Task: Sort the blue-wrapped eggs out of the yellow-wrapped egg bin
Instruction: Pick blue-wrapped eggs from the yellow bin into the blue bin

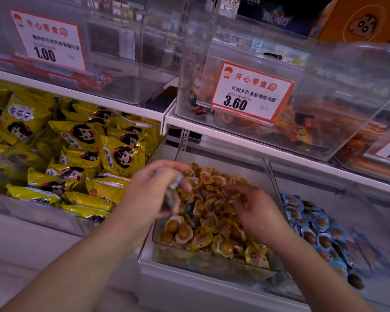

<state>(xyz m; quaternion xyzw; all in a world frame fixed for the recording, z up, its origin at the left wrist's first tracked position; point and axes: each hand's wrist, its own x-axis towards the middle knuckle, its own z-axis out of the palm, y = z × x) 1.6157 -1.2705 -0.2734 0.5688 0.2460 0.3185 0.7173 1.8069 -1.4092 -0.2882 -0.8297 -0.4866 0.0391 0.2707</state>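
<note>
Left hand (154, 192) was curled round blue-wrapped eggs (172, 179), held over the 10 o'clock corner of the yellow-wrapped egg bin (212, 264). Motion blur hid their long axis; it possibly ran 11 to 5 o'clock. Right hand (256, 209) hovered low over the yellow-wrapped eggs (214, 221), fingers loosely bent toward 10 o'clock, blurred; could not tell whether it held anything. Blue-wrapped egg bin (347, 221) sat just beside, at 3 o'clock. Yellow snack packets (81, 140) lay at 9 o'clock. Price tag reading 3.60 (251, 93) hung at 12 o'clock.
</note>
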